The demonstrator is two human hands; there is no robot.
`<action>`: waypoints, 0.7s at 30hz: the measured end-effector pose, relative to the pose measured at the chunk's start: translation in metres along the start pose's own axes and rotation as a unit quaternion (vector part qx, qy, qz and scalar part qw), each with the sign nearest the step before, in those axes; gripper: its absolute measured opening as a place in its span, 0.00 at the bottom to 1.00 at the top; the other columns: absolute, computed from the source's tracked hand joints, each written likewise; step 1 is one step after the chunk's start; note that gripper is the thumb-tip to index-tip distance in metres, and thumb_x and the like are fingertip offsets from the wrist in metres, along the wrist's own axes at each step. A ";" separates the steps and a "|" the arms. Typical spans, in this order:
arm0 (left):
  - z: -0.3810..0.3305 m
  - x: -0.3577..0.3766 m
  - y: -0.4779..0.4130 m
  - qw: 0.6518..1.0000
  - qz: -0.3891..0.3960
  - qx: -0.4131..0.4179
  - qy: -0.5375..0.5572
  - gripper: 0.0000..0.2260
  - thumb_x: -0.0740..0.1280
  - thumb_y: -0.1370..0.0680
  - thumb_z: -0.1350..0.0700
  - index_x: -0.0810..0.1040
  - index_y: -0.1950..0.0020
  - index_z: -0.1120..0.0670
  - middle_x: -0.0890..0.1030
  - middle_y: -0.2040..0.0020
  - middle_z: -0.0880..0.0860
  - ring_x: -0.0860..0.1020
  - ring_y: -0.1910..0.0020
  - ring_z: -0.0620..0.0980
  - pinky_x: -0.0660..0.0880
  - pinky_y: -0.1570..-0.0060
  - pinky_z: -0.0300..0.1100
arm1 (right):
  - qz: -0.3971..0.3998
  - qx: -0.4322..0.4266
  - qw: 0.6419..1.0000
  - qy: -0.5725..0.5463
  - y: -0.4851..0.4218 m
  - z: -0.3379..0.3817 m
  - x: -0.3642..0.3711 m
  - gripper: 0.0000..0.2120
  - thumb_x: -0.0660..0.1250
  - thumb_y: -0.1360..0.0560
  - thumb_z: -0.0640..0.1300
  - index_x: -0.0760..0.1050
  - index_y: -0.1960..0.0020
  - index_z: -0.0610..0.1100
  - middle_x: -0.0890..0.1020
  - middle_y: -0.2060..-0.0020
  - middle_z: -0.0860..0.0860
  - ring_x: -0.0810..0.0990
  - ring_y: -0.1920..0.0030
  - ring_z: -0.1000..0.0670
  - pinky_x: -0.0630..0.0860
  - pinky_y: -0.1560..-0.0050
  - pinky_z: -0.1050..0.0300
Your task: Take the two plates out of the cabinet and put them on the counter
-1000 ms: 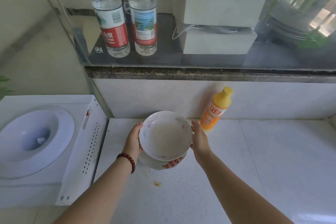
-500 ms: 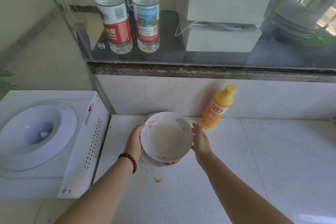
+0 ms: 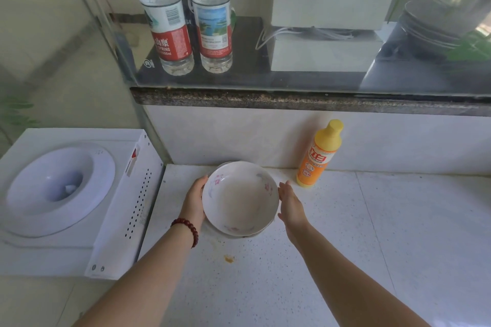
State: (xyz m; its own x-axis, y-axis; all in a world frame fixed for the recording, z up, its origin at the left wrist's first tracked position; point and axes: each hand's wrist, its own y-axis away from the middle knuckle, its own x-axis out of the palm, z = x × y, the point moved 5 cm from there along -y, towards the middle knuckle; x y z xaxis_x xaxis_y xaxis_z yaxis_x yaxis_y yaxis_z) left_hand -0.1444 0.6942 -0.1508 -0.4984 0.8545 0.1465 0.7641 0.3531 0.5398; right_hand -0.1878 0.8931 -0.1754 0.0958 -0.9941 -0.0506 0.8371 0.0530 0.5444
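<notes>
White and glazed, with faint pink flowers inside, the plates are sitting stacked on the counter, near the back wall. The left hand is cupping the rim while the right hand is lying open beside it, barely touching. The set-down is finishing; next, both hands need only let go gently.

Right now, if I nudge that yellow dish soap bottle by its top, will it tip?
Probably. The yellow dish soap bottle stands tall and narrow on the counter, so a push near its cap may topple it. It looks like plastic, so likely no breakage. Once down, its rounded body might roll.
</notes>
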 end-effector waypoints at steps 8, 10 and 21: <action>0.003 -0.004 -0.003 1.000 0.004 0.000 -0.025 0.16 0.55 0.22 0.48 0.80 0.52 0.53 0.84 0.56 0.51 0.78 0.52 0.54 0.73 0.59 0.42 | 0.009 -0.012 1.000 0.024 -0.001 0.005 0.001 0.27 0.42 0.19 0.57 0.60 0.27 0.44 0.66 0.27 0.46 0.62 0.28 0.44 0.60 0.29 0.42; 0.000 -0.001 0.001 1.000 0.016 -0.002 -0.024 0.19 0.55 0.22 0.47 0.78 0.42 0.56 0.80 0.45 0.58 0.76 0.45 0.59 0.73 0.51 0.46 | 0.006 -0.014 0.999 0.029 0.002 0.007 0.001 0.27 0.42 0.19 0.57 0.60 0.27 0.45 0.66 0.27 0.47 0.62 0.27 0.44 0.59 0.29 0.41; -0.013 -0.007 0.051 0.998 0.040 0.050 -0.017 0.08 0.58 0.22 0.48 0.77 0.54 0.44 0.77 0.50 0.42 0.74 0.50 0.42 0.72 0.50 0.43 | -0.010 -0.076 0.996 -0.038 0.061 0.018 0.005 0.14 0.51 0.20 0.55 0.67 0.40 0.52 0.74 0.38 0.51 0.70 0.40 0.49 0.66 0.33 0.42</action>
State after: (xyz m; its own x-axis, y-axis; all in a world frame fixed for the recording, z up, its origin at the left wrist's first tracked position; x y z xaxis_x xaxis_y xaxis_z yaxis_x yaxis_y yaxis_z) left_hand -0.1071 0.7017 -0.1139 -0.4217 0.8930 0.1572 0.8384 0.3180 0.4428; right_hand -0.1463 0.8900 -0.1274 0.0431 -0.9991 0.0060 0.9113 0.0418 0.4097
